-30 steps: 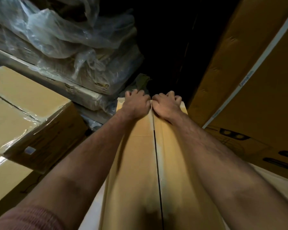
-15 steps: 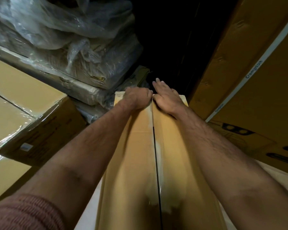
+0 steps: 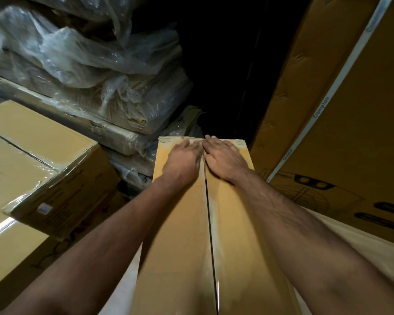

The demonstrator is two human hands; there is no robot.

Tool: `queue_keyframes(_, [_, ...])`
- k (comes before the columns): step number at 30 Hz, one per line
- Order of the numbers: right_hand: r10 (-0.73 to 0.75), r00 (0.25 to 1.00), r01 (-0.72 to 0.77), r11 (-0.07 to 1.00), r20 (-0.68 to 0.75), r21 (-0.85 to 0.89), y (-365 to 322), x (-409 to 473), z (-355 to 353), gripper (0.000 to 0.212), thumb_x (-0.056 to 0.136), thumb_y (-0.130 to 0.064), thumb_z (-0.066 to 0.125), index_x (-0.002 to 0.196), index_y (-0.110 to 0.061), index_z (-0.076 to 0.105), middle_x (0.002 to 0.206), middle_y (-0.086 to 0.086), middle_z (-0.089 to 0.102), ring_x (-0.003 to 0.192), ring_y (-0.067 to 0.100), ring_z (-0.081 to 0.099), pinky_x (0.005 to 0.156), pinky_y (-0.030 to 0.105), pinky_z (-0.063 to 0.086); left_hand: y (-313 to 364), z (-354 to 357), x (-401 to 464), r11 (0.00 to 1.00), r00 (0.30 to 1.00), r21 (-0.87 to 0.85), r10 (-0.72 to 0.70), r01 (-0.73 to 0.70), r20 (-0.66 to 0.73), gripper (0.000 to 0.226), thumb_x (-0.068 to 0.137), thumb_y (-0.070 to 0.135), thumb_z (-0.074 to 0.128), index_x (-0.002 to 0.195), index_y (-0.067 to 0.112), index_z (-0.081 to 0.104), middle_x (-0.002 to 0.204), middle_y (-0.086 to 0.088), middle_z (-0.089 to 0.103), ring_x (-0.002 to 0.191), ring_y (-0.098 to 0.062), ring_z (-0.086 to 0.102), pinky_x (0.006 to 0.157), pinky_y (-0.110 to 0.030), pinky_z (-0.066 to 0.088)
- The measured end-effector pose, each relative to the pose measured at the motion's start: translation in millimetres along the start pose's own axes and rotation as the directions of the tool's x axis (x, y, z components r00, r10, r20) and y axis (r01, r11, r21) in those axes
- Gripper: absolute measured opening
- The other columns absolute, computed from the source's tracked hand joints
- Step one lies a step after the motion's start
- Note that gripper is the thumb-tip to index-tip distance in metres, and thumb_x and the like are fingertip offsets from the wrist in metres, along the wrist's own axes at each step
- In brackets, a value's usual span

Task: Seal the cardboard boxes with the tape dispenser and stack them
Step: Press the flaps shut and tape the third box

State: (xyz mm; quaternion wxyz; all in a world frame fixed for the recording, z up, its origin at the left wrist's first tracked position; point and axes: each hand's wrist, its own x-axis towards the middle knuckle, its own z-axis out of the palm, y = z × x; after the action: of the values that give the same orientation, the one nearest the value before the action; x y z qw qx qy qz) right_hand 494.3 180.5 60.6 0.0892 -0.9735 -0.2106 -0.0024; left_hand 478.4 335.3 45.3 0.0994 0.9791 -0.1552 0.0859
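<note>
A long brown cardboard box runs away from me in the middle of the head view, its two top flaps meeting at a dark centre seam with glossy clear tape along it. My left hand lies flat on the left flap near the far end, fingers stretched out. My right hand lies flat on the right flap beside it, fingers straight and reaching the far edge. Both palms press on the box top on either side of the seam. No tape dispenser is in sight.
A taped brown box sits at the left on top of another. Behind it lie plastic-wrapped bundles. Large printed cartons stand close on the right. A dark gap lies beyond the box's far end.
Both hands were curled over the box's far edge; they have uncurled and now lie flat on the top flaps, drawn slightly back toward me.
</note>
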Motion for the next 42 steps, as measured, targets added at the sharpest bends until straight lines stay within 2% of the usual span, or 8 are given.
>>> queue_keyframes(4, [0.021,1.0,-0.021,1.0,0.004,0.006,-7,-4,-3,0.056,0.102,-0.031,0.03,0.157,-0.02,0.026,0.166,-0.002,0.018,0.152,0.011,0.014,0.122,0.034,0.008,4,-9,-21,0.998,0.997,0.042,-0.038,0.035,0.062,0.05,0.104,0.03,0.033,0.154,0.021,0.033,0.161,0.003,0.031,0.148,-0.022,0.026,0.121,-0.045,0.02])
queue_keyframes(12, [-0.015,1.0,0.015,0.999,-0.006,0.031,-19,-62,2,0.054,0.102,-0.026,0.032,0.155,-0.017,0.03,0.163,-0.001,0.025,0.151,0.013,0.019,0.123,0.034,0.011,12,-14,-26,0.995,0.989,0.039,-0.096,0.092,0.115,0.05,0.105,0.031,0.029,0.155,0.023,0.03,0.162,0.005,0.026,0.15,-0.021,0.021,0.122,-0.046,0.014])
queue_keyframes(17, [0.0,1.0,0.001,0.999,-0.021,0.042,-18,-63,-1,0.053,0.102,-0.027,0.029,0.154,-0.018,0.034,0.162,0.0,0.028,0.15,0.015,0.023,0.123,0.035,0.014,41,-32,-53,0.979,0.977,0.188,-0.115,0.081,0.177,0.044,0.099,0.028,0.047,0.142,0.017,0.045,0.144,-0.004,0.051,0.133,-0.024,0.046,0.113,-0.047,0.03])
queue_keyframes(21, [0.042,0.999,-0.041,0.999,-0.013,0.026,-36,-73,1,0.054,0.103,-0.03,0.029,0.155,-0.018,0.03,0.164,-0.001,0.024,0.151,0.014,0.019,0.124,0.034,0.011,50,-25,-94,0.982,0.97,0.092,-0.178,0.164,0.166,0.05,0.107,0.033,0.028,0.156,0.025,0.024,0.164,0.007,0.021,0.15,-0.016,0.017,0.122,-0.053,0.011])
queue_keyframes(28, [0.022,0.999,-0.018,0.991,-0.024,0.13,-59,-161,2,0.054,0.1,-0.025,0.034,0.153,-0.015,0.035,0.161,0.002,0.031,0.149,0.014,0.024,0.123,0.034,0.012,51,-25,-90,0.983,0.967,0.107,-0.17,0.151,0.19,0.049,0.108,0.028,0.027,0.157,0.025,0.022,0.165,0.008,0.018,0.152,-0.02,0.014,0.121,-0.053,0.01])
queue_keyframes(34, [0.039,0.999,-0.034,0.988,-0.034,0.15,-59,-158,-5,0.047,0.103,-0.022,0.034,0.148,-0.013,0.045,0.157,0.003,0.039,0.146,0.015,0.031,0.12,0.03,0.021,70,-43,-139,0.995,0.98,0.097,-0.037,0.018,0.194,0.044,0.104,0.031,0.036,0.146,0.019,0.043,0.151,-0.002,0.047,0.135,-0.022,0.044,0.11,-0.04,0.038])
queue_keyframes(38, [0.036,0.999,-0.036,0.995,0.001,0.095,-71,-171,-7,0.05,0.103,-0.026,0.032,0.15,-0.013,0.04,0.16,0.004,0.033,0.148,0.016,0.027,0.122,0.033,0.018,81,-38,-188,0.992,0.978,0.093,-0.096,0.08,0.185,0.051,0.106,0.035,0.026,0.156,0.024,0.025,0.163,0.007,0.022,0.15,-0.017,0.019,0.122,-0.04,0.015])
queue_keyframes(42, [0.028,0.999,-0.032,0.991,0.033,0.131,-89,-216,-7,0.051,0.102,-0.027,0.033,0.151,-0.016,0.039,0.16,0.001,0.033,0.148,0.015,0.026,0.121,0.032,0.016,86,-41,-187,0.989,0.976,0.134,-0.092,0.067,0.196,0.051,0.107,0.035,0.024,0.156,0.025,0.024,0.164,0.007,0.02,0.151,-0.017,0.018,0.122,-0.041,0.015])
